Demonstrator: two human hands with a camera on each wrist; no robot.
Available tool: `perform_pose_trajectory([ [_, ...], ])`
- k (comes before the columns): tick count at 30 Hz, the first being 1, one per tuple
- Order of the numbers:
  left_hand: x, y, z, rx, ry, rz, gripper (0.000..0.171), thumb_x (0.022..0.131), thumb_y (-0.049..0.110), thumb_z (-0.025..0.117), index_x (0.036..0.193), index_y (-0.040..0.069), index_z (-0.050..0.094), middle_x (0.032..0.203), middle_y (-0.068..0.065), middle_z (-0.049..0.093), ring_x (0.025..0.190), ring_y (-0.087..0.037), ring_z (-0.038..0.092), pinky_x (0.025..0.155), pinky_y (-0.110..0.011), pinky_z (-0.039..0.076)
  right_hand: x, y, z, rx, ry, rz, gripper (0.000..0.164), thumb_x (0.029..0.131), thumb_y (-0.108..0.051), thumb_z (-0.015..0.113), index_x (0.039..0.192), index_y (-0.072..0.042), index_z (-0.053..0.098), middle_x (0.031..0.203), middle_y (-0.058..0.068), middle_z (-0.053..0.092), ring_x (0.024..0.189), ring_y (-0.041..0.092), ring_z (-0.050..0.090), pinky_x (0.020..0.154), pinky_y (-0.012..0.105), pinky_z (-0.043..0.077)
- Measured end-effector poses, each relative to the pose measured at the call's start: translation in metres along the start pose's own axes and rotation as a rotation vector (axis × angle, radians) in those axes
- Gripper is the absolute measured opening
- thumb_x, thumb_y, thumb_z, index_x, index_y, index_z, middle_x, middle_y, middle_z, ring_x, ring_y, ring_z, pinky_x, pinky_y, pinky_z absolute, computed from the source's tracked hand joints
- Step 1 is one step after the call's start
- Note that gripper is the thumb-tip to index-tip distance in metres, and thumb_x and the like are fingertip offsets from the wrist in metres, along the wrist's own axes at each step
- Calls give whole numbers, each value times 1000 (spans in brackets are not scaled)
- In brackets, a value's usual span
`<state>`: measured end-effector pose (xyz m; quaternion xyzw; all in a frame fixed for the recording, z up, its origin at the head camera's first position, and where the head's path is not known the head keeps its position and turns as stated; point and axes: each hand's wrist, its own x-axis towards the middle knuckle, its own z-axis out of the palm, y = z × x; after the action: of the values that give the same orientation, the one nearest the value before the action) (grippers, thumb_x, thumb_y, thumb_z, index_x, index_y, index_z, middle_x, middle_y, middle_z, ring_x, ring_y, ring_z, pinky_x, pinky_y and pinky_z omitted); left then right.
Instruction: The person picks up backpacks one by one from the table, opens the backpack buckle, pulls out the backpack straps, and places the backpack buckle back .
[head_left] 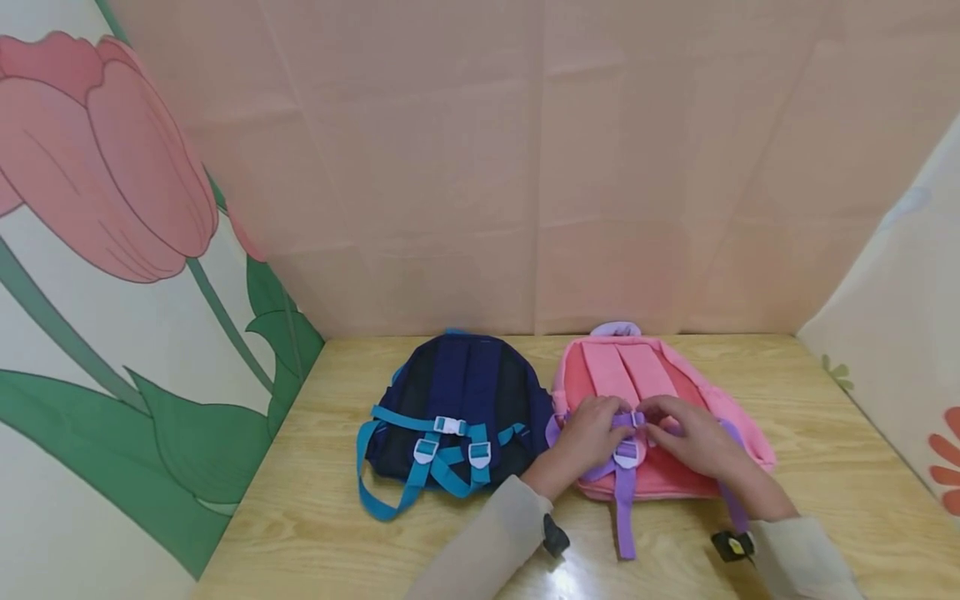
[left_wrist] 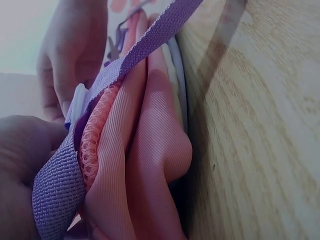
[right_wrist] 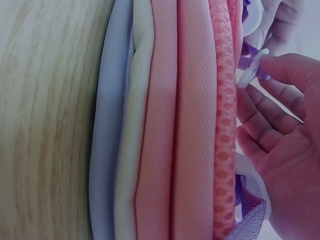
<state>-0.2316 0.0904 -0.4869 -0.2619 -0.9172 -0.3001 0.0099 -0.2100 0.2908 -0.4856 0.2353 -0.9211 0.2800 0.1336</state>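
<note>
A pink backpack (head_left: pixel 675 367) lies with its padded back panel up and purple straps (head_left: pixel 626 508) across it. Over the panel, my right hand (head_left: pixel 693 437) pinches a white buckle (right_wrist: pixel 253 69) on a purple strap between thumb and fingers. Close beside it, my left hand (head_left: pixel 588 437) holds the purple chest strap between thumb and fingertips; its grip is partly hidden in the left wrist view. Just below both hands sits a white strap adjuster (head_left: pixel 626 455). One purple strap end hangs down onto the table.
To the left, touching or nearly touching the pink one, lies a navy backpack (head_left: pixel 465 375) with teal straps (head_left: pixel 367 467) and a fastened white buckle (head_left: pixel 449 425). Both rest on a wooden table (head_left: pixel 300 517). A pink backdrop (head_left: pixel 450 167) rises behind, with printed panels at either side.
</note>
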Motion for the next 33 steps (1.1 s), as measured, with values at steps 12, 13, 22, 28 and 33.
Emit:
perform_pose_trajectory([
  [12, 2, 0, -1, 3, 41, 50, 28, 96, 36, 71, 122, 26, 67, 115, 14, 66, 103, -2, 54, 87, -15, 46, 0, 1, -4, -20, 14, 17, 22, 88, -14, 79, 110, -16, 72, 99, -7, 72, 87, 7, 65, 80, 43, 53],
  [13, 3, 0, 0, 15, 43, 56, 28, 96, 36, 70, 122, 27, 67, 115, 14, 66, 103, -2, 54, 88, -15, 46, 0, 1, -4, -18, 15, 16, 22, 89, -14, 79, 109, -16, 72, 99, -7, 72, 87, 7, 65, 81, 43, 53],
  [22, 0, 1, 0, 161, 61, 85, 25, 98, 41, 66, 118, 27, 67, 111, 15, 68, 96, -4, 54, 89, -20, 43, -1, 0, -1, 3, 4, 50, 19, 91, -18, 77, 108, -21, 71, 96, -10, 71, 88, 6, 66, 82, 47, 54],
  [28, 0, 2, 1, 220, 71, 88, 22, 99, 42, 64, 115, 27, 66, 109, 16, 68, 98, -4, 55, 93, -23, 43, -1, -2, -1, 8, -7, 80, 15, 93, -21, 75, 108, -22, 70, 97, -10, 72, 90, 9, 67, 83, 48, 54],
  [33, 0, 2, 2, 209, 55, 61, 22, 99, 42, 63, 116, 28, 66, 110, 17, 67, 99, -3, 54, 93, -22, 42, -1, -4, -1, 15, -9, 83, 15, 94, -21, 74, 109, -20, 70, 98, -9, 72, 91, 9, 67, 83, 46, 55],
])
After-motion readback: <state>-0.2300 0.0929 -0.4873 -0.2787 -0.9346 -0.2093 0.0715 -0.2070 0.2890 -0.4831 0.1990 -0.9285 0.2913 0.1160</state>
